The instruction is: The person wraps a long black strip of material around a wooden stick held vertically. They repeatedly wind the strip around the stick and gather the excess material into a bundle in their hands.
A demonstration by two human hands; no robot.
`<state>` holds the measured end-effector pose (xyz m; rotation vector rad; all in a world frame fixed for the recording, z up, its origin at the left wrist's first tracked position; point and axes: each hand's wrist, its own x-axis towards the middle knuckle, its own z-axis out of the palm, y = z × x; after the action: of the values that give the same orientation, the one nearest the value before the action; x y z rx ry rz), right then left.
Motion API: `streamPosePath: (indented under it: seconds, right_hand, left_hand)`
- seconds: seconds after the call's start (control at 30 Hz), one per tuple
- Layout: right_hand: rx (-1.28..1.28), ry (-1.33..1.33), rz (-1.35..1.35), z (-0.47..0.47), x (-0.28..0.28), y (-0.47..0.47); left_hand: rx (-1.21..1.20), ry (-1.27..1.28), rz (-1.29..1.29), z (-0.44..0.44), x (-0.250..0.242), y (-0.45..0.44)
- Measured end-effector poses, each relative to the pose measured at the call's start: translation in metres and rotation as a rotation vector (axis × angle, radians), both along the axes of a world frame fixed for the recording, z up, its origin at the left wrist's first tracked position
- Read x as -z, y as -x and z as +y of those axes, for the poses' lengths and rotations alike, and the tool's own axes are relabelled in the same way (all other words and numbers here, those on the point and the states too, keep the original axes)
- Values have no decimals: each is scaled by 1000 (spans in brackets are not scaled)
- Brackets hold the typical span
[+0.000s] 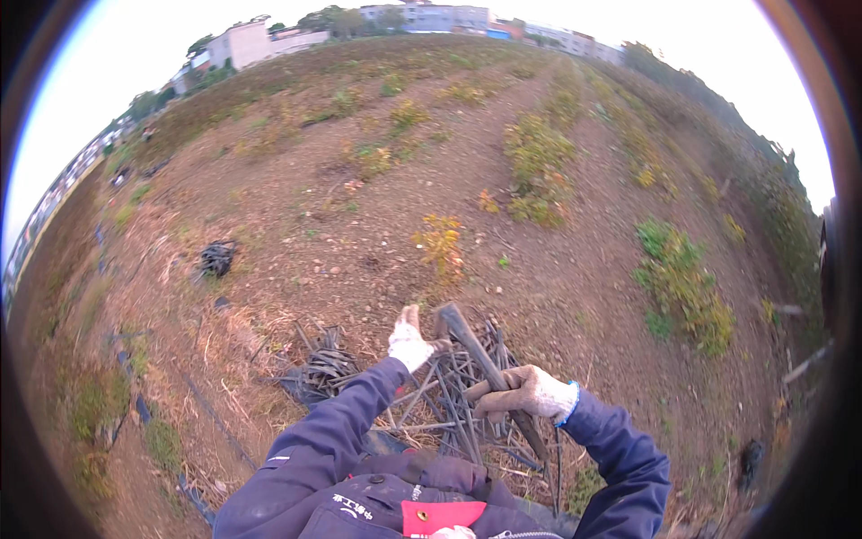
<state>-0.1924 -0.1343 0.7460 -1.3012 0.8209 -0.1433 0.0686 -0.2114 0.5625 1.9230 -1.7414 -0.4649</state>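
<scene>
My right hand, in a dirty white knit glove with a blue cuff edge, grips a flat dark strip that looks like drip irrigation tape. The strip slants from its upper end near my left hand down to the lower right. My left hand, gloved too, is raised with its fingers up and its thumb apart. Nothing shows in it; its thumb points towards the strip's upper end. Below both hands lies a tangled heap of dark strips. A bunched coil of similar strips lies left of my left hand.
A black bundle lies on the soil to the left. Dry straw and a long dark strip lie on the left side. Yellow-green plants grow in rows ahead; a leafy clump stands at right.
</scene>
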Motion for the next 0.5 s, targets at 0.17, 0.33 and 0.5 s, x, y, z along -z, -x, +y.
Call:
streamPosePath:
  seconds: [0.17,0.33,0.5]
  right_hand:
    - [-59,2,36,5,-23,19]
    - [111,17,110,2,-36,32]
    - [320,173,21,-8,-14,22]
  left_hand:
    - [17,108,136,-22,41,-17]
    - [69,31,615,-35,63,-22]
    - [65,-102,1135,-22,29,-3]
